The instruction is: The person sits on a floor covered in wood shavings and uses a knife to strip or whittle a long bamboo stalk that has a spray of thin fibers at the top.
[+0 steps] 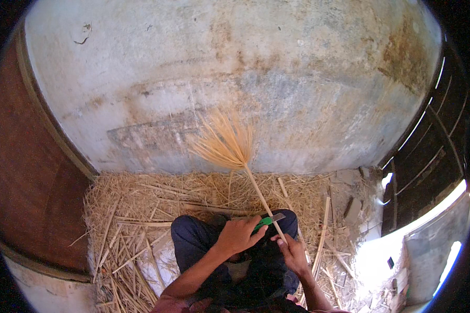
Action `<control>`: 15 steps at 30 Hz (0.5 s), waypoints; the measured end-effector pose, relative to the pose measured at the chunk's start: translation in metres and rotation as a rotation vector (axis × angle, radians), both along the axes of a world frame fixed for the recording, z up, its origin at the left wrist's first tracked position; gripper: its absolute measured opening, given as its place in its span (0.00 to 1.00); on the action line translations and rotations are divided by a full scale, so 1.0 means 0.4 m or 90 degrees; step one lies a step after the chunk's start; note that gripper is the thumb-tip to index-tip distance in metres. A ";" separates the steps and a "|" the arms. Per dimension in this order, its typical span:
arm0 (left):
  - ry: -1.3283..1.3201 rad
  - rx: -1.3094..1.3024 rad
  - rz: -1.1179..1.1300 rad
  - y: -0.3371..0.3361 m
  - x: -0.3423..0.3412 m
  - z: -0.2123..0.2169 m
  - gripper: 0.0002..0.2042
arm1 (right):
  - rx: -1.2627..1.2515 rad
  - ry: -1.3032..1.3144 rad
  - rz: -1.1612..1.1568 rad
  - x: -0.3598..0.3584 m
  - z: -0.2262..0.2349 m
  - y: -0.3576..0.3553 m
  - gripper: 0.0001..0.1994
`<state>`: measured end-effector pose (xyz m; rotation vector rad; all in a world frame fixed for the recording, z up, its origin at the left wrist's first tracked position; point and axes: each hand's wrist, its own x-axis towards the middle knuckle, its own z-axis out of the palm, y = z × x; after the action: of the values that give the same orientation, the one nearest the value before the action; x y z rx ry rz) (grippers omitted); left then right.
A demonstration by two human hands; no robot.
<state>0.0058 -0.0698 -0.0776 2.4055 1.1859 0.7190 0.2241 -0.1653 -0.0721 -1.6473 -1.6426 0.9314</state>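
A pale stick, seemingly bamboo, slants up and away from my lap. Its far end is split into a wide fan of thin strips, spread in front of the wall. Low on the stick, my right hand is closed around it. My left hand grips a utility knife with a green handle. The knife's metal blade lies across the stick, just above my right hand. Whether the blade's edge cuts into the stick is too small to tell.
I sit with bent legs in dark trousers. Shavings and long split strips cover the floor around me. A stained plaster wall stands ahead, a brown panel at left. Dark slats and a bright opening are at right.
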 end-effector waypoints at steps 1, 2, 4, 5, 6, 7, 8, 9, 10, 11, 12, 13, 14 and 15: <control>0.013 0.025 -0.011 0.005 -0.006 0.015 0.23 | -0.010 0.007 -0.003 0.002 -0.002 -0.003 0.15; 0.027 0.050 -0.021 0.009 -0.010 0.031 0.23 | -0.021 0.014 -0.005 0.004 -0.003 -0.005 0.15; 0.060 0.039 -0.019 0.012 -0.018 0.065 0.22 | -0.039 0.011 -0.006 0.003 0.021 -0.006 0.16; 0.077 0.034 -0.019 0.014 -0.018 0.073 0.22 | -0.048 0.009 -0.008 0.004 0.030 -0.006 0.16; 0.071 0.034 -0.017 0.009 -0.015 0.065 0.22 | -0.047 0.019 -0.009 0.006 0.028 -0.004 0.16; 0.065 0.035 -0.015 -0.001 -0.009 0.051 0.22 | -0.047 0.029 -0.012 0.010 0.021 -0.003 0.16; 0.059 0.035 -0.013 -0.007 -0.004 0.042 0.22 | -0.047 0.039 -0.014 0.012 0.015 -0.002 0.17; 0.056 0.049 -0.023 -0.015 -0.002 0.049 0.21 | -0.025 0.044 -0.011 0.014 0.006 -0.003 0.17; 0.053 0.062 -0.033 -0.028 0.000 0.064 0.21 | -0.004 0.049 -0.008 0.015 -0.004 -0.006 0.17; 0.050 0.075 -0.043 -0.035 0.002 0.072 0.20 | 0.017 0.053 -0.004 0.016 -0.007 -0.006 0.17; 0.042 0.086 -0.039 -0.030 0.000 0.068 0.20 | -0.002 0.039 -0.012 0.016 -0.003 -0.010 0.17; 0.033 0.098 -0.036 -0.017 -0.005 0.062 0.20 | -0.022 0.025 -0.020 0.014 0.006 -0.014 0.16; 0.025 0.109 -0.032 -0.007 -0.010 0.061 0.21 | -0.042 0.010 -0.028 0.012 0.013 -0.020 0.16; 0.016 0.121 -0.006 0.001 -0.016 0.069 0.20 | -0.012 0.019 -0.034 0.005 0.017 -0.025 0.16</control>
<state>-0.0005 -0.0693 -0.0502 2.5792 1.1614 0.8345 0.2261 -0.1753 -0.0655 -1.6742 -1.5666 0.9433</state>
